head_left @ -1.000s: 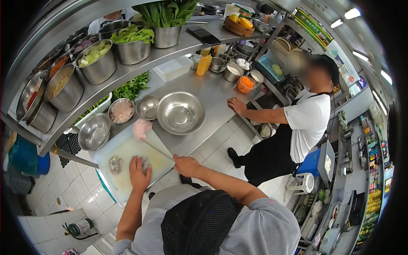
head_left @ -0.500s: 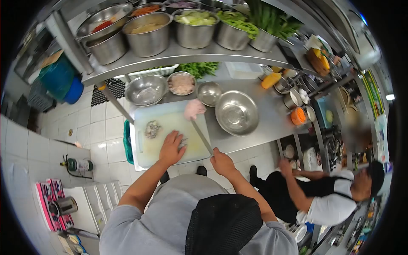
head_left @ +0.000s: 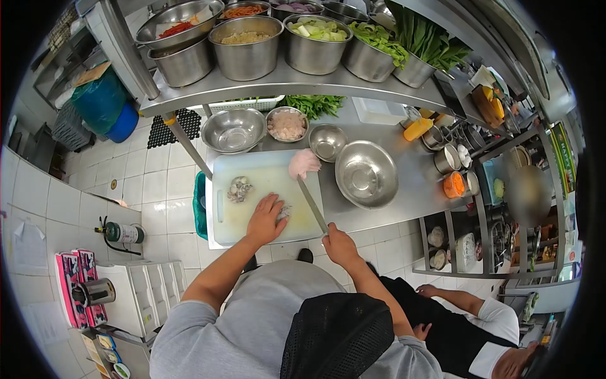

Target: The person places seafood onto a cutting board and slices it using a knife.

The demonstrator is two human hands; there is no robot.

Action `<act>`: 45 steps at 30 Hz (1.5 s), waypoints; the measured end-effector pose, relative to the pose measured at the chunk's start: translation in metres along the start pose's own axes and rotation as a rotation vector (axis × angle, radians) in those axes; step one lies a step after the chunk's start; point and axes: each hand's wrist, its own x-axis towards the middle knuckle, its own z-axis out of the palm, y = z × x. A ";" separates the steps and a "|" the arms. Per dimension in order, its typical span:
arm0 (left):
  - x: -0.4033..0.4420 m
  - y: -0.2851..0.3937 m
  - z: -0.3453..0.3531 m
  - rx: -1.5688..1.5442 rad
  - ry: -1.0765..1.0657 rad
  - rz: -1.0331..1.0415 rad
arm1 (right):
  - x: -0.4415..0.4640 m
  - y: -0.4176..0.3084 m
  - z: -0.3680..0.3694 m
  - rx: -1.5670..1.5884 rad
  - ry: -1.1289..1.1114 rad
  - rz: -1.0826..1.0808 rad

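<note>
On the white cutting board (head_left: 252, 170), my left hand (head_left: 267, 219) lies flat with fingers stretched out. Small greyish pieces (head_left: 284, 213) show at its thumb side; whether the palm covers more of them is hidden. My right hand (head_left: 340, 246) is closed round the handle of a long knife (head_left: 311, 203) at the board's right edge. The blade points away from me, and its tip reaches a soft pink lump (head_left: 304, 163) that looks like raw meat, at the board's far right corner. A small grey, glistening heap (head_left: 239, 189) sits further left on the board.
A large steel bowl (head_left: 366, 175) stands right of the board. Behind are a small bowl (head_left: 327, 143), a bowl of pale pink pieces (head_left: 287, 124) and a colander-like bowl (head_left: 233, 131). A shelf (head_left: 303, 90) with vegetable pots overhangs the counter. A co-worker (head_left: 442, 322) stands close on my right.
The whole view has shifted, so the counter sits further right. The co-worker has moved lower in view, nearer my right side. My hands and the knife keep nearly the same place on the board.
</note>
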 end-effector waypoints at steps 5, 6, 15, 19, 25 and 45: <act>0.001 0.001 -0.002 0.004 -0.009 -0.005 | 0.000 -0.001 0.000 0.003 0.010 -0.001; 0.000 0.001 -0.002 0.006 -0.006 -0.003 | -0.001 -0.001 0.001 0.001 0.019 -0.010; 0.001 0.002 -0.003 0.000 -0.015 -0.002 | -0.001 -0.002 0.001 -0.001 0.024 -0.015; 0.001 0.002 -0.003 0.000 -0.005 0.005 | -0.001 0.001 0.004 -0.005 0.038 -0.027; 0.001 0.003 -0.003 -0.003 0.013 0.011 | 0.000 0.003 0.005 0.000 0.030 -0.028; 0.006 0.004 -0.004 0.172 -0.263 0.094 | 0.004 0.010 0.008 0.010 0.039 -0.047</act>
